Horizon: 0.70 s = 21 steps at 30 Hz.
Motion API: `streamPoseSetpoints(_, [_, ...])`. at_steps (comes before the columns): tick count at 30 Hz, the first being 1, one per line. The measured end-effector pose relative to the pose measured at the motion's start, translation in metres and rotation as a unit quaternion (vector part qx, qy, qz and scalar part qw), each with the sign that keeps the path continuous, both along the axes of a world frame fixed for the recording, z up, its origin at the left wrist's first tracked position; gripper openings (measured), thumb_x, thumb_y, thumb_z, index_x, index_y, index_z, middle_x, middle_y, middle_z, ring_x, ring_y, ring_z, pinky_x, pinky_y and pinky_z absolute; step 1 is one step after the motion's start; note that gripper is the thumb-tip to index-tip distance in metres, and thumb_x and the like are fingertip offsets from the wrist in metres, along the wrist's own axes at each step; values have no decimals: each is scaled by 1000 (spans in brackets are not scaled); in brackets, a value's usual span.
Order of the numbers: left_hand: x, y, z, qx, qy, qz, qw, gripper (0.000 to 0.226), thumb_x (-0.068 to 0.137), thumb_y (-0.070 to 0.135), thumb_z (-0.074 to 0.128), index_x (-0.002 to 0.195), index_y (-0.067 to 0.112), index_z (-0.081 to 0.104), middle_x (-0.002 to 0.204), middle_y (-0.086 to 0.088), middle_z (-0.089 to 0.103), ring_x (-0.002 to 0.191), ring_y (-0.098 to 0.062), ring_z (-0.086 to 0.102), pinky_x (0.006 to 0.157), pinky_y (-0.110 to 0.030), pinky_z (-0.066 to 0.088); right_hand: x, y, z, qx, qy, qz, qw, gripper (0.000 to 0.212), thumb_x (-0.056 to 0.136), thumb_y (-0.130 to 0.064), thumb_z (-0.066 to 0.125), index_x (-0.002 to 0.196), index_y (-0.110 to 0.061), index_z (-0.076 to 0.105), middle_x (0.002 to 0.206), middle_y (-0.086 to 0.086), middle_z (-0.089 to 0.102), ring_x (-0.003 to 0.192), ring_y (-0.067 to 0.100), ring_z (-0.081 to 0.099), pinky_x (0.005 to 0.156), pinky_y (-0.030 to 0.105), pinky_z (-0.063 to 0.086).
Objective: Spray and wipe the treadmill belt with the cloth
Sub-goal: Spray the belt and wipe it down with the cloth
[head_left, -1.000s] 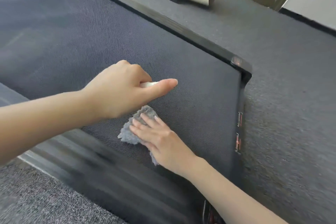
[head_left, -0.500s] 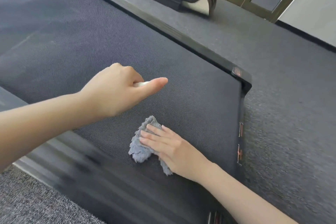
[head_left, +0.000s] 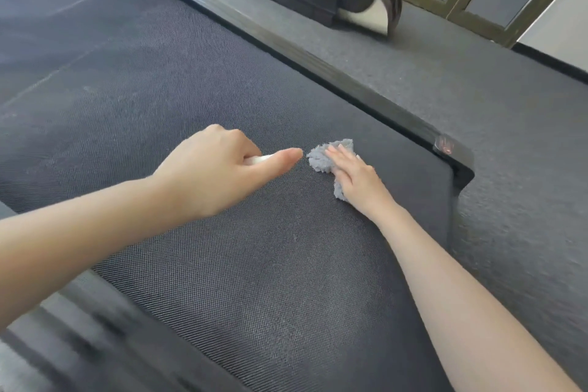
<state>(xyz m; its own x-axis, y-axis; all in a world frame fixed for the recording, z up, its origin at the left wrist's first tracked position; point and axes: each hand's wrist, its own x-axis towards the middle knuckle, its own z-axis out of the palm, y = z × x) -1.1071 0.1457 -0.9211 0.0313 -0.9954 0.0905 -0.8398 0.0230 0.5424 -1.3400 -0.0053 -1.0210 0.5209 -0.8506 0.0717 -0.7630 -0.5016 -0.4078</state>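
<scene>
Cloth (head_left: 319, 161): bunched on the treadmill belt (head_left: 254, 264) near its far corner, pressed under the right hand's (head_left: 354, 175) flat fingers.
Left hand (head_left: 216, 169): curled round a white sprayer (head_left: 259, 158), mostly hidden.
Risk: spraying now likely wets the right hand, which is just beside the left thumb.

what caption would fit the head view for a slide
The right hand presses the grey cloth on the belt while the left hand grips a white item.
</scene>
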Motion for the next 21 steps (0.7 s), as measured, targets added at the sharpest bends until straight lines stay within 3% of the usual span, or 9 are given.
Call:
streamPoseSetpoints(4, [-1,-13,-7,14,5,5,1000,92,67,87,24,58,-2,44,45,-6,45,42,-22,44,61,-50,53,-13,-39,5,8,21,-76,997,42,101,-17,32,143,-20,36,152,-6,28,143,10,14,113,25,2])
streamPoseSetpoints(12, [2,-25,-15,16,27,18,999,91,69,86,27,57,-3,45,52,-18,56,52,-35,55,61,-50,52,-23,-79,16,21,16,-166,986,43,102,-17,28,145,-15,31,155,1,21,144,21,12,112,26,5])
streamPoseSetpoints(16, [9,-24,-18,24,17,22,999,91,69,85,28,58,-4,46,51,-18,54,49,-33,50,57,-50,51,-30,-97,20,16,18,-212,977,40,102,-15,29,138,-1,38,149,13,33,138,30,22,105,30,14])
streamPoseSetpoints(21, [30,-12,-19,41,35,41,998,89,70,85,27,56,-3,41,48,-17,46,41,-16,34,56,-49,47,-28,-110,19,5,17,-253,967,38,101,-15,32,135,-2,43,146,17,37,134,34,29,106,34,24])
